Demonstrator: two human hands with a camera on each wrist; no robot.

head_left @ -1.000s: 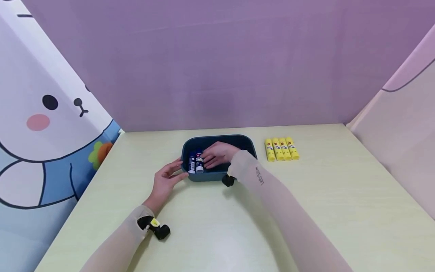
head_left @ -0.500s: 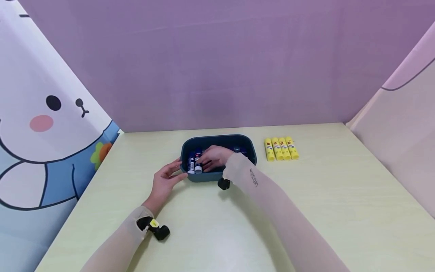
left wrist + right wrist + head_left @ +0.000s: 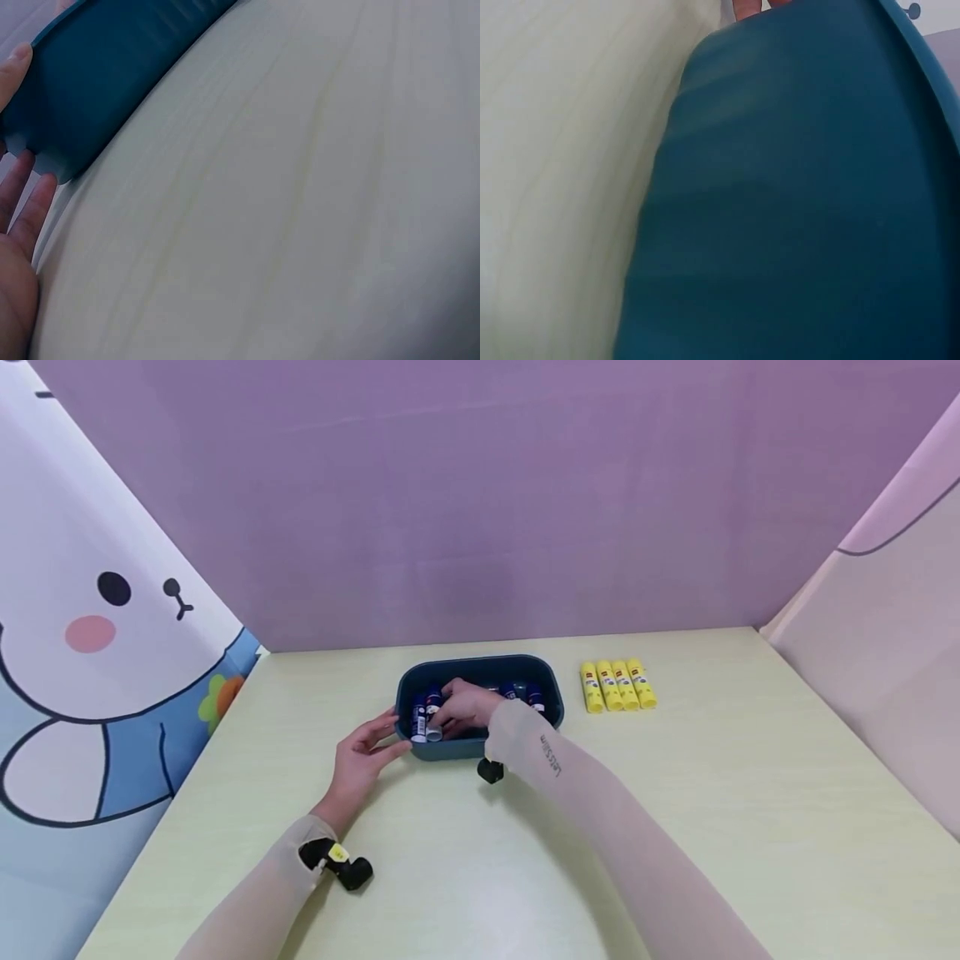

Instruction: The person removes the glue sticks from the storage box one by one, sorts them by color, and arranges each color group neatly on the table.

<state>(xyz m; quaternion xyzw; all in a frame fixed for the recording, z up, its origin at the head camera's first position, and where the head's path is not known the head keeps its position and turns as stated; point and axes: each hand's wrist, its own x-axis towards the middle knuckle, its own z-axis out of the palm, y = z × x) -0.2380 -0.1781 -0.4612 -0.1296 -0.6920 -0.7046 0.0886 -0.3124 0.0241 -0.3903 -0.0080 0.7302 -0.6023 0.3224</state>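
The blue glue stick (image 3: 432,706) is inside the box (image 3: 457,751), towards its left end, beside another blue one (image 3: 417,720). Probably light, stiff, kinda slick, so I'd pinch it mid-barrel. The right hand (image 3: 468,705) bends its fingers down at it; can't tell if it's actually pinching. The left hand (image 3: 360,764) is spread, straight fingers touching the box's left end. Yellow tubes (image 3: 619,685) lie right of the box.

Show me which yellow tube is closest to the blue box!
It's the yellow tube at the row's left end in the head view; the other three lie farther right, each farther from the blue box.
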